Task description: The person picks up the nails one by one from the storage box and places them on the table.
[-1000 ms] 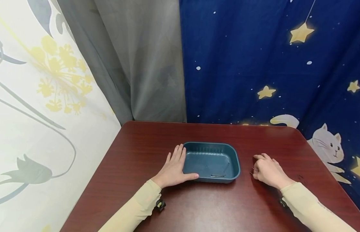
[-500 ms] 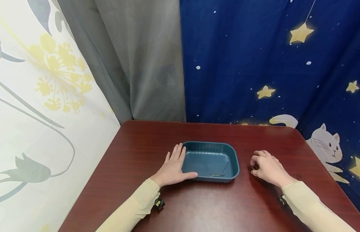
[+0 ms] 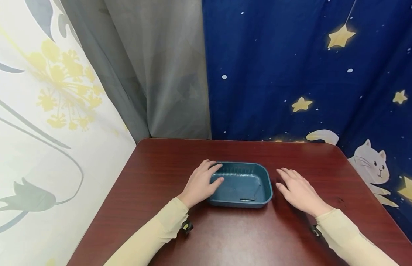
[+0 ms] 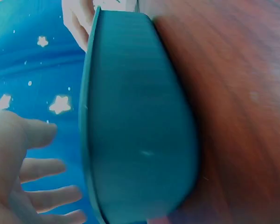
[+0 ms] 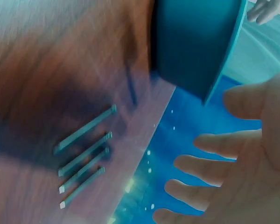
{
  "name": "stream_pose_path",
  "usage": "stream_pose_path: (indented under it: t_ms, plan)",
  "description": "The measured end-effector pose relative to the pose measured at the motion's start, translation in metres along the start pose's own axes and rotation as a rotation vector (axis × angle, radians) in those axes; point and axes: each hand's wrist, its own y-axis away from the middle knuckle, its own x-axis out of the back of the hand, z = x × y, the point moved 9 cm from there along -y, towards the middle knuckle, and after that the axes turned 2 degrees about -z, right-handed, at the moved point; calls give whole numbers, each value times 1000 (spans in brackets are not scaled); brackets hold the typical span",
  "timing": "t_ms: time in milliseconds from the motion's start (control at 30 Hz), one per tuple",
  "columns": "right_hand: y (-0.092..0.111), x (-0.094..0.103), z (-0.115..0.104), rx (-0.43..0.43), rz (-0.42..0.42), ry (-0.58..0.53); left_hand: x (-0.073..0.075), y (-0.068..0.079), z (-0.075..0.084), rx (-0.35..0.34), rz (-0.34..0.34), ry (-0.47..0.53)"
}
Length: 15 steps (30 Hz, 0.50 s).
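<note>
A dark teal plastic tray (image 3: 239,184) stands on the table, with a few thin metal nail-like rods (image 3: 247,200) near its front wall. My left hand (image 3: 200,186) hovers at the tray's left end, fingers spread over the rim. In the left wrist view, a gap shows between those fingers and the tray wall. To the right of the tray, my right hand (image 3: 300,190) is held above the table with its fingers extended and nothing in them. Several similar rods (image 5: 86,128) lie side by side on the table below it in the right wrist view; in the head view this hand hides them.
The reddish-brown wooden table (image 3: 232,236) runs back to a grey curtain (image 3: 176,74) and a blue star-patterned curtain (image 3: 265,74). A pale wall with a flower pattern (image 3: 63,85) rises at the left. Small dark marks (image 3: 340,201) show near the right sleeve.
My right hand has straightened its curled fingers and moved slightly left toward the tray. My left hand has lifted off the tray's rim, its thumb moving up over the tray.
</note>
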Motion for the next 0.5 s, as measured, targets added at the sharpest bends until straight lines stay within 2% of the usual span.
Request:
stream_pose_path:
  t_ms: [100, 233, 500]
  plan:
    - [-2, -12, -7, -25, -22, -34, -3, -8, 12, -37, -27, -46]
    - [-4, -24, -15, -39, -36, -48, -17, -17, 31, -39, -106, -90]
    - [-5, -40, -20, -64, -62, -26, -53, -44, 60, 92, -209, -50]
